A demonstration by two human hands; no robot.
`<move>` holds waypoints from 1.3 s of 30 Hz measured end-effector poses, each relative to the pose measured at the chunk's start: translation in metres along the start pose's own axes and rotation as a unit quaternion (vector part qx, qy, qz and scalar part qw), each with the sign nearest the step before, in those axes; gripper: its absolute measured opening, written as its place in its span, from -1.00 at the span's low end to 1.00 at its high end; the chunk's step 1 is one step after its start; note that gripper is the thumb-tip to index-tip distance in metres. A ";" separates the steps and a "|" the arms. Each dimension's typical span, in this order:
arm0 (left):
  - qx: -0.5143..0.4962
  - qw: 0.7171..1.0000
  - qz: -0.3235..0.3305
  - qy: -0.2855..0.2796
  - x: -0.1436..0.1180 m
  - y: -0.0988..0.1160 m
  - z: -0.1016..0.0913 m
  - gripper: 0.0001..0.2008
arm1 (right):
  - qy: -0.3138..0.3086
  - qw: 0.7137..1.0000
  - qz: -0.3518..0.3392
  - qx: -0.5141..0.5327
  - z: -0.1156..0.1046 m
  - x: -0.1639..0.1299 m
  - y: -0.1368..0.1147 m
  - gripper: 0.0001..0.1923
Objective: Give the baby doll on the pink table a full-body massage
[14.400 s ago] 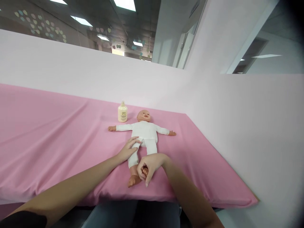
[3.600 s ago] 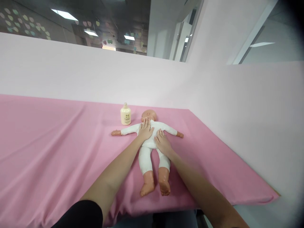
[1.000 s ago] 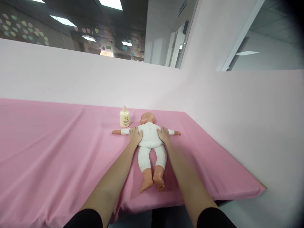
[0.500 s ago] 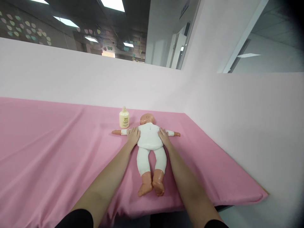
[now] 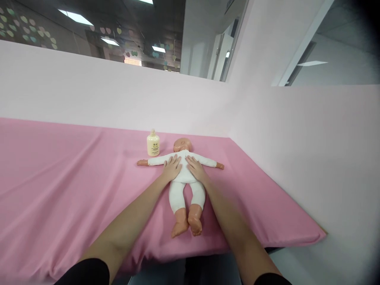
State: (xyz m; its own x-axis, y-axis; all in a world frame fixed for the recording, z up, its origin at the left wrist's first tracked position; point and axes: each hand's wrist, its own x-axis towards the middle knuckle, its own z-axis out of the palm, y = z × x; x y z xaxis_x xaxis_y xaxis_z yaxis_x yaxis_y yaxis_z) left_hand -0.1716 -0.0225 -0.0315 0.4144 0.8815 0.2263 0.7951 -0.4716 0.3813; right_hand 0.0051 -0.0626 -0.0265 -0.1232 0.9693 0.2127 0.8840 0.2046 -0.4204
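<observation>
left hand [image 5: 173, 168], right hand [image 5: 196, 169] flat on doll [image 5: 184, 174], bottle [image 5: 153, 145] nearby, pink sheet [image 5: 74, 170] beneath

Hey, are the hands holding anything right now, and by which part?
Nothing is gripped: the left hand and right hand rest flat on the torso of the baby doll.

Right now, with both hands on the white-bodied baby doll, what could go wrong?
The left hand might bump the rounded, glossy cream-coloured bottle standing nearby and tip it. If the right hand pushes hard, the wrinkled pink sheet could slide under the white-bodied baby doll.
</observation>
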 end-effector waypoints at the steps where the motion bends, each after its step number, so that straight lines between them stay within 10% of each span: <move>1: -0.001 1.000 -0.021 0.006 -0.002 -0.008 -0.001 -0.45 | 0.008 1.000 0.025 0.009 -0.002 -0.004 0.009 -0.45; 13: 0.031 0.976 -0.166 0.138 -0.008 -0.043 -0.010 -0.43 | 0.130 0.966 0.223 -0.021 -0.007 -0.016 0.054 -0.41; 26: -0.041 0.992 0.106 -0.053 -0.019 0.015 -0.012 -0.49 | -0.086 0.995 0.000 0.051 -0.020 -0.028 -0.023 -0.35; 39: 0.036 0.977 0.207 0.031 -0.061 0.024 -0.023 -0.72 | 0.047 0.997 -0.055 0.011 -0.018 -0.071 -0.038 -0.61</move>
State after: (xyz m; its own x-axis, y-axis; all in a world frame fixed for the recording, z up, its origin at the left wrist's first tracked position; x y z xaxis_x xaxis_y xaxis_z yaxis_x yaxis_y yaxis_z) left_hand -0.1882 -0.0875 -0.0156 0.6810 0.6118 0.4024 0.5958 -0.7824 0.1813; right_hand -0.0116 -0.1414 -0.0092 -0.1753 0.9241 0.3396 0.8572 0.3129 -0.4090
